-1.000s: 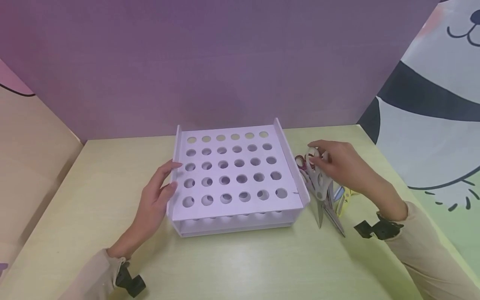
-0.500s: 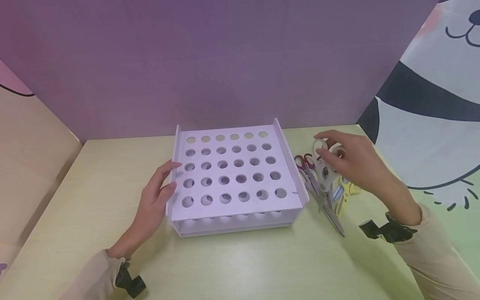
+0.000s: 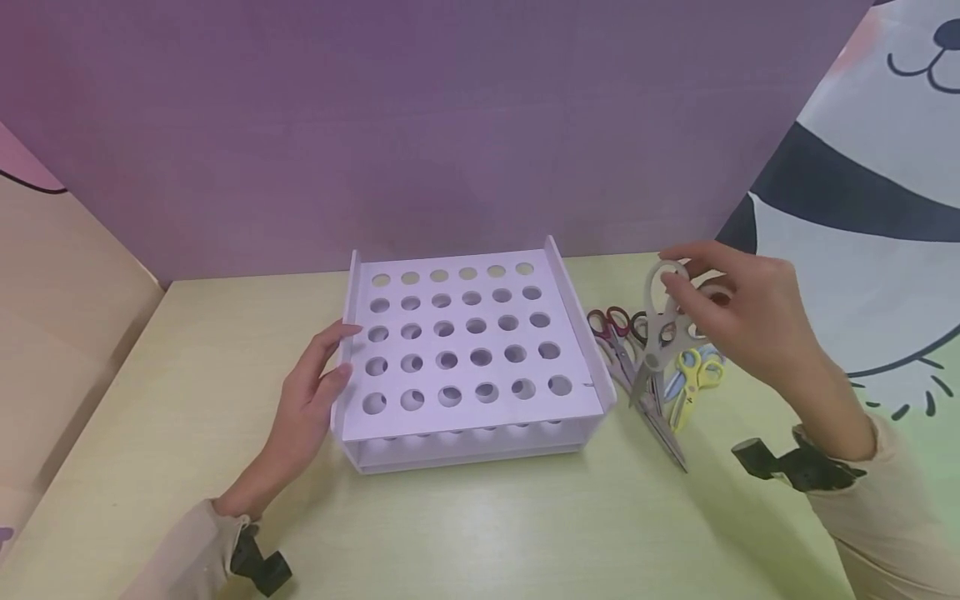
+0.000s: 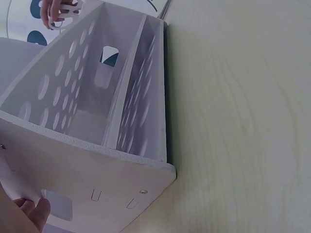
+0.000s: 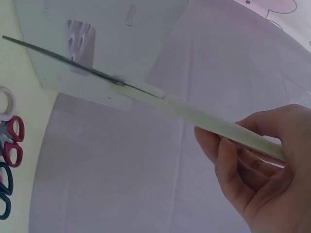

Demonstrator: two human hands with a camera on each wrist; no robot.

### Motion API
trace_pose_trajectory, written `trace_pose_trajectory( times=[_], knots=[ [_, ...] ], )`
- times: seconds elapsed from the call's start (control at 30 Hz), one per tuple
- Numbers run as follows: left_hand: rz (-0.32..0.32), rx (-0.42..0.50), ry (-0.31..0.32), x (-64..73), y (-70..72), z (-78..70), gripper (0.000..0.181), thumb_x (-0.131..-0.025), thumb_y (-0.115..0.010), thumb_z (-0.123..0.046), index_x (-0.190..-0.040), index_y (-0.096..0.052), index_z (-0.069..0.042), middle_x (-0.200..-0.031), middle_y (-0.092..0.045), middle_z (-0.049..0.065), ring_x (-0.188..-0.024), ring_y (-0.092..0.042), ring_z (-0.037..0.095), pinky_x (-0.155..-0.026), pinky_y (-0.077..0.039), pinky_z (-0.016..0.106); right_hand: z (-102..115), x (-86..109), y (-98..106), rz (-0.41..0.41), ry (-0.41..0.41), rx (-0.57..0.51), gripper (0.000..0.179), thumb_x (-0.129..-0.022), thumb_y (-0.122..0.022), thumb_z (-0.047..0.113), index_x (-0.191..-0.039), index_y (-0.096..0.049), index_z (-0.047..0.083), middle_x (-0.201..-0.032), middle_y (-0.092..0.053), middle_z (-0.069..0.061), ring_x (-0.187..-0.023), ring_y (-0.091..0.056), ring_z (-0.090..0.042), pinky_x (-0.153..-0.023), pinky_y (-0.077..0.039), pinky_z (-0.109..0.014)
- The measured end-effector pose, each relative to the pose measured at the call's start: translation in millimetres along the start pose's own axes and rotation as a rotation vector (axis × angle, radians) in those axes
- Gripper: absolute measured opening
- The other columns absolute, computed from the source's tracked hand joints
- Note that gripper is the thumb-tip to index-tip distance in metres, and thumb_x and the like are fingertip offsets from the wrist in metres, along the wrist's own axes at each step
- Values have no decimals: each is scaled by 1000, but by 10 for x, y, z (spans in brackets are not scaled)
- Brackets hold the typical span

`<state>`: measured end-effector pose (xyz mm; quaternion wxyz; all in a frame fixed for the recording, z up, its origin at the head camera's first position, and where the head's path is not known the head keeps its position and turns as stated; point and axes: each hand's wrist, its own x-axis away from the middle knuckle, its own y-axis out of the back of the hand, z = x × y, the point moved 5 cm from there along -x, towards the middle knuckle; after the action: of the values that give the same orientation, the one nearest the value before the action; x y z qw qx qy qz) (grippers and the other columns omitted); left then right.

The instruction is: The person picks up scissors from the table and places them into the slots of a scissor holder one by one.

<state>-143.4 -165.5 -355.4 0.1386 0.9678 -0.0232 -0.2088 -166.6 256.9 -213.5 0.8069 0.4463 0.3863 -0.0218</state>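
White holed rack (image 3: 465, 343) stands near the purple partition (image 3: 450, 125). Red-handled scissors (image 3: 619, 353) and yellow scissors (image 3: 686, 397) lie by its right side. Worktop (image 3: 480, 533) stretches out in front and left of it; right edge runs behind the right arm in head view. Right grip (image 3: 753, 308) pinches pale-handled scissors (image 3: 653, 361) at the handle, held up over the other scissors, blades slanting down toward the rack. Left grip (image 3: 303, 383): thumb and fingers apart, resting on rack's left wall. Worktop pale, wood-grained. Cartoon figure (image 3: 885, 208) on right-hand wall.
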Motion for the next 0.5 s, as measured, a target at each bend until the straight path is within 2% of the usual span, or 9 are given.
trace_pose_trajectory(
  times=[0.23, 0.37, 0.5],
  knots=[
    [7, 21, -5, -1, -10, -6, 43, -103, -41, -3, -142, -50, -17, -155, -39, 0, -141, -39, 21, -95, -46, 15, 62, -12, 112, -57, 62, -44, 25, -83, -71, -8, -106, -73, -1, -77, -72, -11, -63, -58, 15, -61, -46, -3],
    [9, 25, -2, 0, -13, 3, 42, -103, -41, -4, -143, -49, -18, -156, -38, 0, -140, -40, 22, -94, -47, 15, 133, -41, 183, -89, 96, -45, 24, -82, -70, -9, -106, -72, -4, -79, -73, -14, -70, -60, 17, -67, -47, -3],
    [2, -13, 7, 2, -3, 14, 45, -103, -43, -7, -146, -48, -21, -156, -38, -2, -143, -36, 19, -105, -39, 16, 233, -86, 275, -153, 129, -37, 21, -85, -68, -6, -106, -72, -7, -81, -73, -17, -76, -59, 19, -72, -47, -3]
  ],
)
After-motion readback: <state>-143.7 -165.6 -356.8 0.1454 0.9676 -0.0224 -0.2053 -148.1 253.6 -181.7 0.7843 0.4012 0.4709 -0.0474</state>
